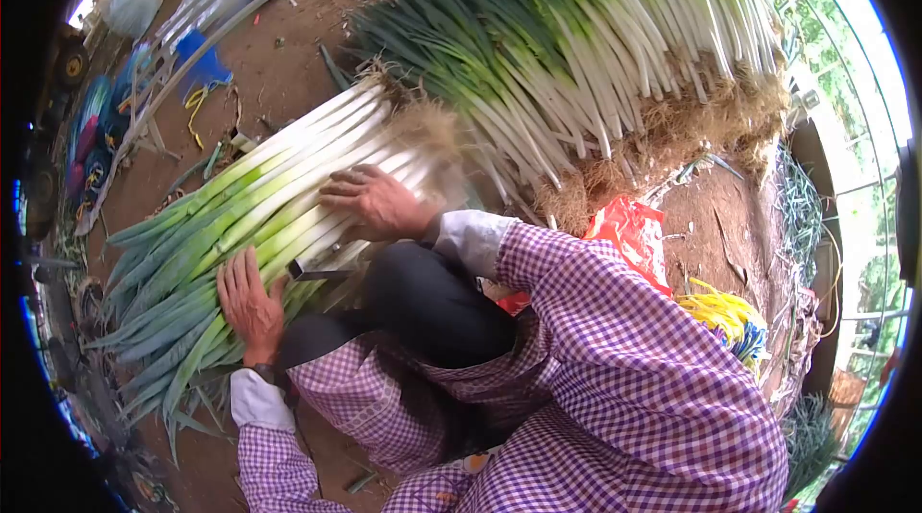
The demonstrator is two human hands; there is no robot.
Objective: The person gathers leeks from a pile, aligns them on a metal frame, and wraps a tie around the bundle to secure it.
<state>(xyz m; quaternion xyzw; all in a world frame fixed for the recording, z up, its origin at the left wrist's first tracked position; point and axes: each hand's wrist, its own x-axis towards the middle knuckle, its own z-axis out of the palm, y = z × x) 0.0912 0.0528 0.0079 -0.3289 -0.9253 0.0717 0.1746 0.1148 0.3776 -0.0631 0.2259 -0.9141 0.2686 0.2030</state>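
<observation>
A bundle of leeks (pixel 274 172) lies in front of me, green leaves to the left and white stems with roots toward the upper right. My left hand (pixel 252 309) rests on the near side of the green leaves, its fingers stretched out. Across the white stems lies my right hand (pixel 377 202), flat with fingers extended and wrapped around nothing. Between the hands, a dark metal bar (pixel 320 273) juts out by my knee. The root ends of the bundle are blurred.
A large heap of leeks (pixel 586 61) spreads beyond the bundle, its roots facing right. To my right are a red plastic bag (pixel 629 239) and yellow and blue ties (pixel 727 319). A metal frame (pixel 216 37) and a blue container (pixel 202 60) stand upper left.
</observation>
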